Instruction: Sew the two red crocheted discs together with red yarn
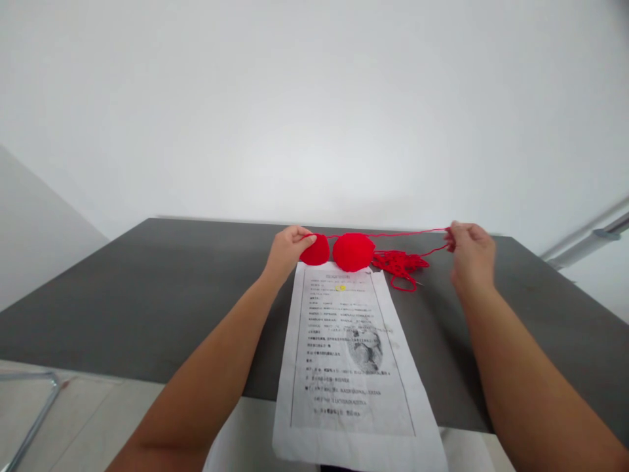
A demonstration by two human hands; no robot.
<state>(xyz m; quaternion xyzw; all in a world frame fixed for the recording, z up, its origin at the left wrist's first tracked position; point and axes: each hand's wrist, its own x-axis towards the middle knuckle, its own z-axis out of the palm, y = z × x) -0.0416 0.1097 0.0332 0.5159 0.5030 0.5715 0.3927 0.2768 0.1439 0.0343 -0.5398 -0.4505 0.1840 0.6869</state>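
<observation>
Two red round pieces lie side by side at the top of a printed sheet. My left hand [291, 250] pinches the left edge of the smaller red piece [316, 251]. Right of it sits the larger red piece [354, 252]. A red strand [407, 233] stretches above them to my right hand [469, 252], whose fingers are closed on the yarn. A second length runs from that hand down to a red openwork bundle [400, 263] with a loop and a thin pointed tip beside it.
The printed paper [339, 367] hangs over the near edge of the dark table [196, 301]. Small yellow rings [343, 288] lie on its upper part. A white wall stands behind the table; a metal tube [599, 239] is at the right.
</observation>
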